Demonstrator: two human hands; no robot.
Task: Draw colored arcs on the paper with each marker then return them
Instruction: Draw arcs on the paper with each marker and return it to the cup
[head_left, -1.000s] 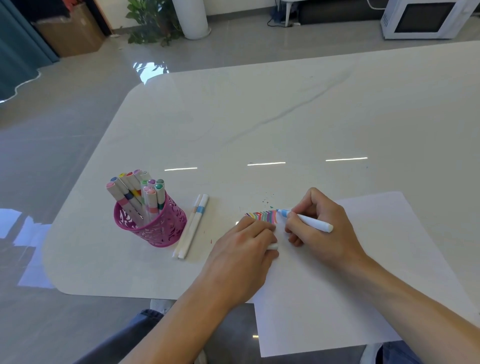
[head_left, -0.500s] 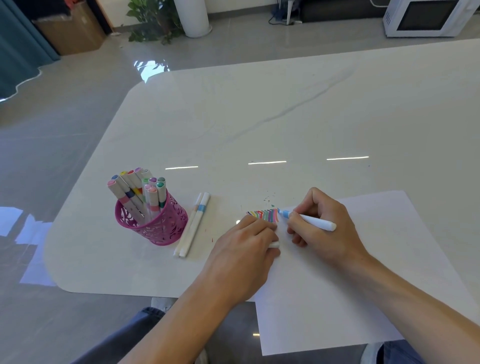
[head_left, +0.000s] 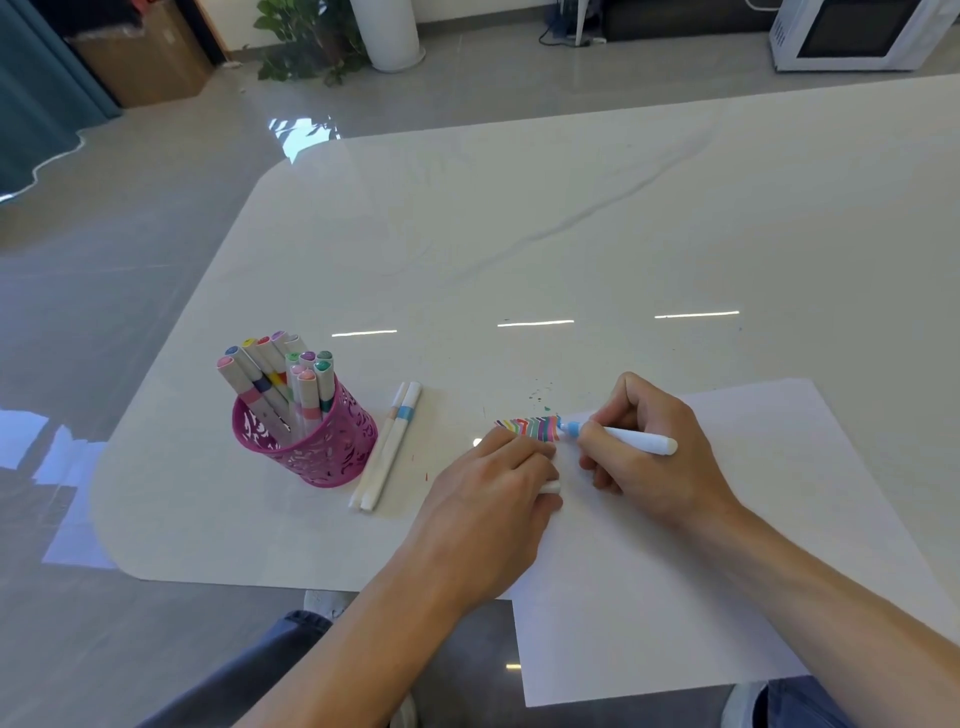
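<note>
Likely light, stiff and slick, the marker (head_left: 640, 442) at the far left corner of the paper (head_left: 727, 561) is best held near its tip, where the right hand (head_left: 662, 467) pinches it; the left hand (head_left: 493, 496) curls round perhaps its cap (head_left: 552, 487)

Pretty bright, even daylight all over. The glossy bench (head_left: 597, 223) picks up three thin white glare streaks, and the shiny floor (head_left: 130, 270) has blown-out patches on the left. Shadows are soft. The focus is sharp, though the wide lens bows the edges a bit.
</note>
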